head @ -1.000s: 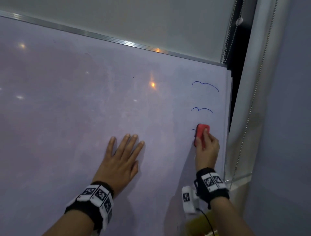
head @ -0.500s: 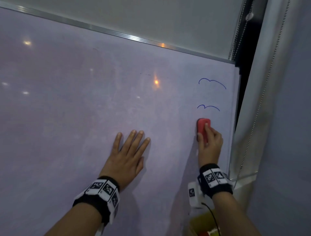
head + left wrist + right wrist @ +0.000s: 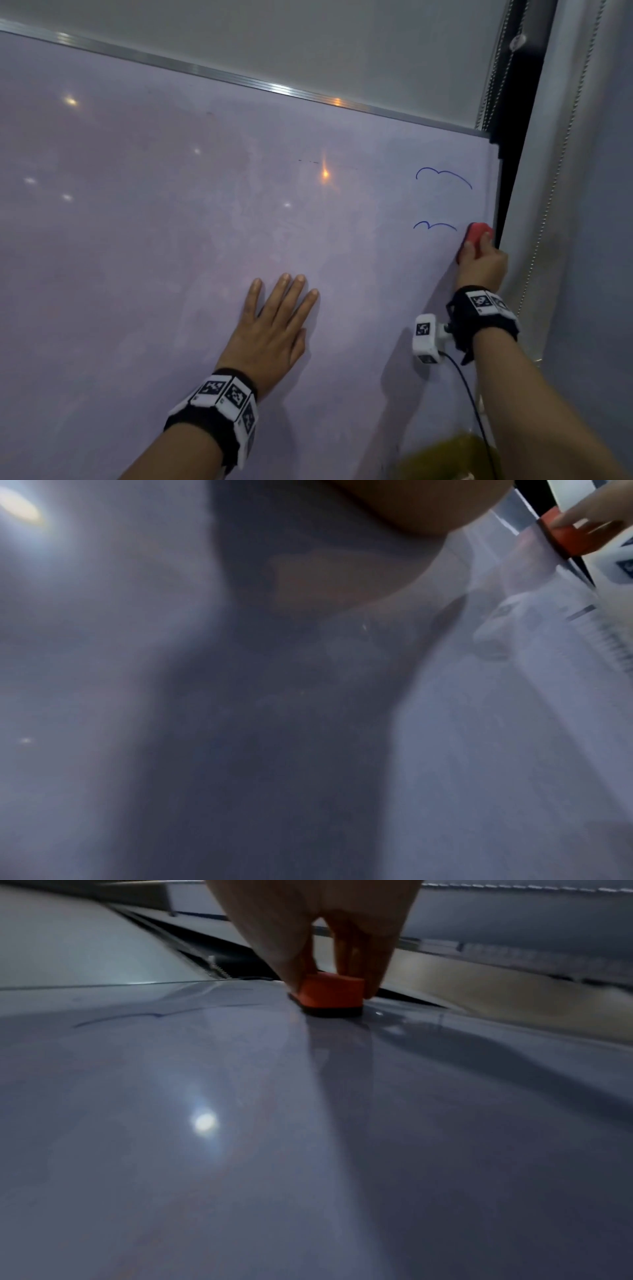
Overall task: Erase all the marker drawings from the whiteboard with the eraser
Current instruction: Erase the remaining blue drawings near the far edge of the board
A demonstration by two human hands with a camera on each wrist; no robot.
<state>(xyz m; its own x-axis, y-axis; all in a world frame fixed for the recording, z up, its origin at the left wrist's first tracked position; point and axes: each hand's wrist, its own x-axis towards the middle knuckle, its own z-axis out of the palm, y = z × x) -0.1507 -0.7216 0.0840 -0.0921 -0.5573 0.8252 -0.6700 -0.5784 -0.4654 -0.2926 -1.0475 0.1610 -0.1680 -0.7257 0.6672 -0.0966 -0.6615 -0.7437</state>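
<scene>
1. Two blue marker squiggles: upper squiggle (image 3: 443,176), lower squiggle (image 3: 434,225).
2. Right hand (image 3: 481,263) pinches the red eraser (image 3: 474,236), pressed on the whiteboard (image 3: 171,240) at its right edge, beside the lower squiggle.
3. Left hand (image 3: 270,329) lies flat, fingers spread, mid-board.

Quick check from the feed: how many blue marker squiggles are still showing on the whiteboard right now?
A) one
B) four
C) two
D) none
C: the head view shows two blue curved strokes near the whiteboard's right edge, an upper squiggle and a lower squiggle, with the red eraser in the right hand just right of the lower one.
</scene>
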